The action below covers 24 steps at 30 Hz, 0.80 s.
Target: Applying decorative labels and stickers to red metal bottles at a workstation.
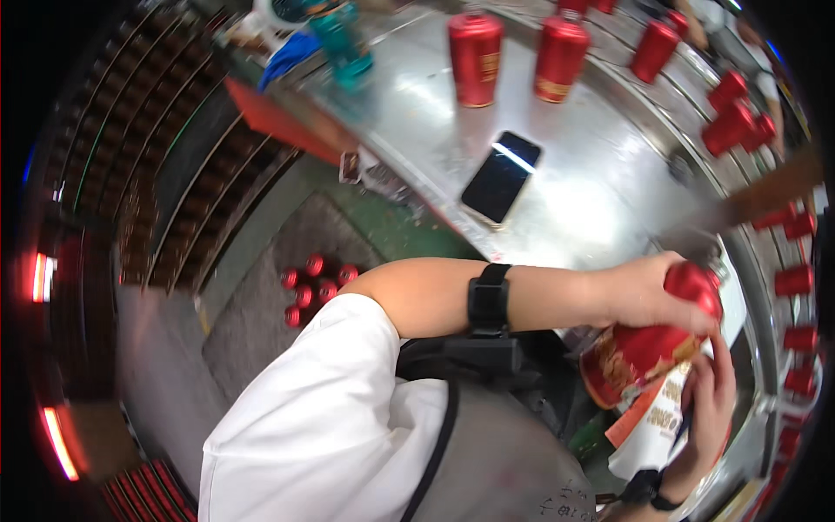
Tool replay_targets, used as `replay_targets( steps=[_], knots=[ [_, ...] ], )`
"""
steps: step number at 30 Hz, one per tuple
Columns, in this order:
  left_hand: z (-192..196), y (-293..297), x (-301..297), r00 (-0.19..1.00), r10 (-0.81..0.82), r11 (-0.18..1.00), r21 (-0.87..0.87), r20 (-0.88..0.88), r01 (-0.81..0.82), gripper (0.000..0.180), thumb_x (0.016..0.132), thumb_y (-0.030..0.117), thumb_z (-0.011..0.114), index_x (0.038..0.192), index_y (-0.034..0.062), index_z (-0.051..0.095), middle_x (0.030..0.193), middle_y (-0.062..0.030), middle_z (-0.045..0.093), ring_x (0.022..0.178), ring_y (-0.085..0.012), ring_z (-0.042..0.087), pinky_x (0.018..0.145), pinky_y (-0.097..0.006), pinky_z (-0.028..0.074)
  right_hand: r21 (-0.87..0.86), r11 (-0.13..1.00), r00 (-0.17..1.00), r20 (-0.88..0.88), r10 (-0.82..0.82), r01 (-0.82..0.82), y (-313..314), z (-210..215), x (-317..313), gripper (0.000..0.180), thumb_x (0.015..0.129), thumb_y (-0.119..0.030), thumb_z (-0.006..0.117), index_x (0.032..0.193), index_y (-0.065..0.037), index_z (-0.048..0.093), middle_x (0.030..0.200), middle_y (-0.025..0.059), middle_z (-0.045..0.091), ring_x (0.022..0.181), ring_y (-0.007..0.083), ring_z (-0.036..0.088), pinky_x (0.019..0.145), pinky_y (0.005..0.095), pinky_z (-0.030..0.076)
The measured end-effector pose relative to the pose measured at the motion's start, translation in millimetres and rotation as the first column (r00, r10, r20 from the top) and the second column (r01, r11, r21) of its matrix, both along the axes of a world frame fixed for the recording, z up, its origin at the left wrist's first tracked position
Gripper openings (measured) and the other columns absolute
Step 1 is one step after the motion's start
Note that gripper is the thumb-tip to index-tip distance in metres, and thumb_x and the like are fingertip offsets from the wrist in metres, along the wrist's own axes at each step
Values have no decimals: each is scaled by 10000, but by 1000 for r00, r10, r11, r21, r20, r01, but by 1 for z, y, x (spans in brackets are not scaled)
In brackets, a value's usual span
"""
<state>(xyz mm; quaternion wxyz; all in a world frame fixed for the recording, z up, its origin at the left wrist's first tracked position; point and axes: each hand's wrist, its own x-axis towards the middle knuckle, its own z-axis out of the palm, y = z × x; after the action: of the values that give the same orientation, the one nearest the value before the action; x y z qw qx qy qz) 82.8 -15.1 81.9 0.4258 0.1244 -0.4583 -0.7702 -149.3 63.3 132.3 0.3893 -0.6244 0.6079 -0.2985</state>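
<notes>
A red bottle with gold decoration [622, 361] lies tilted in front of me at the right, over the near edge of the metal table. My left hand [652, 291] is closed round its upper part, the fingers wrapped over the shoulder. Against the bottle's lower right side, my right hand [711, 400] grips a white-and-orange printed paper piece [657, 422], its fingers curled and partly hidden behind it. The paper's upper edge touches or overlaps the bottle; I cannot tell whether it is stuck on. Black bands circle both wrists.
A phone [503, 178] lies on the metal table [409, 113]. Two red bottles [476, 61] stand beyond it, near a teal bottle [339, 39]. More red bottles [793, 280] line a curved conveyor at the right. Several stand on a grey floor mat [252, 322]. Another person's arm shows far right.
</notes>
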Motion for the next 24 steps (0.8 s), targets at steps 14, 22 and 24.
replay_targets(
  steps=[14,22,24],
  knots=[
    [-106,136,425,-464,723,149,-772,512,-618,843,640,366,911,1286,26,490,1221,-142,631,1127,-236,623,987,-371,482,-136,964,973,-12,229,-228,9,33,86,592,966,-368,461,1299,117,527,975,178,707,545,50,372,475,186,238],
    [-292,149,535,-585,405,285,-705,703,-650,879,597,404,912,1262,34,473,1206,-179,612,1143,-329,605,971,-395,489,97,972,973,-60,222,-215,7,24,143,453,977,-203,457,1297,109,535,1028,172,705,574,43,353,521,187,269],
    [-316,142,548,-563,321,346,-648,761,-679,884,593,383,916,1272,24,478,1221,-191,604,1143,-336,601,971,-393,487,152,979,984,-97,153,-137,15,26,160,453,982,-215,461,1306,91,541,1035,162,707,587,48,350,551,198,288]
  ],
)
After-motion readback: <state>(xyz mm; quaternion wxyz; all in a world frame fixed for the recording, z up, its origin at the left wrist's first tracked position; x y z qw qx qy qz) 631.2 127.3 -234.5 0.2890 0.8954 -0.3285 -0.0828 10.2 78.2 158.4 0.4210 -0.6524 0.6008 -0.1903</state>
